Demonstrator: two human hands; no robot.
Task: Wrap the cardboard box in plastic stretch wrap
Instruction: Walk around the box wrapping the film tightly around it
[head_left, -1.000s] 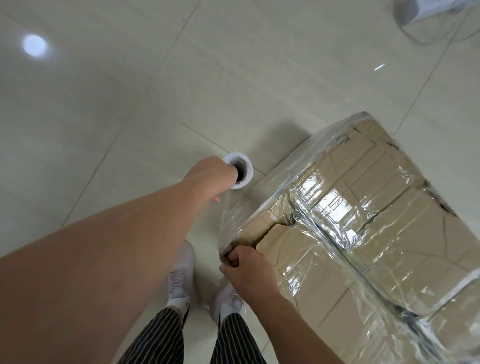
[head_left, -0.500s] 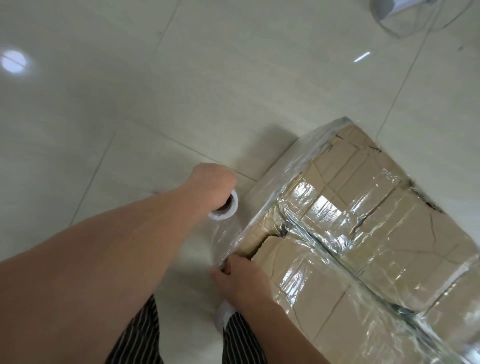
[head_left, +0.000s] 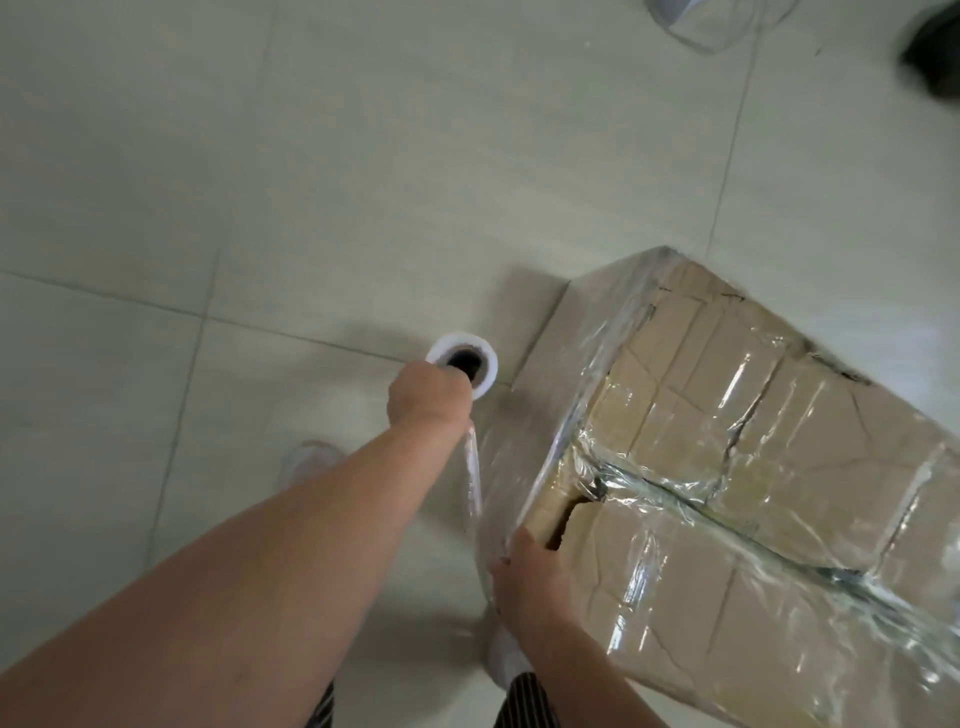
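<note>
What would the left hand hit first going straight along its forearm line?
Past the roll the left hand grips, likely the cardboard box side near its far corner; depth unclear, possibly just floor.

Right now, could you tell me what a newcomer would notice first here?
The big cardboard box, shiny with crinkled stretch wrap, fills the right side on the tiled floor. At centre, the left hand grips the white wrap roll, film stretching to the box's near corner, which the right hand holds.
</note>
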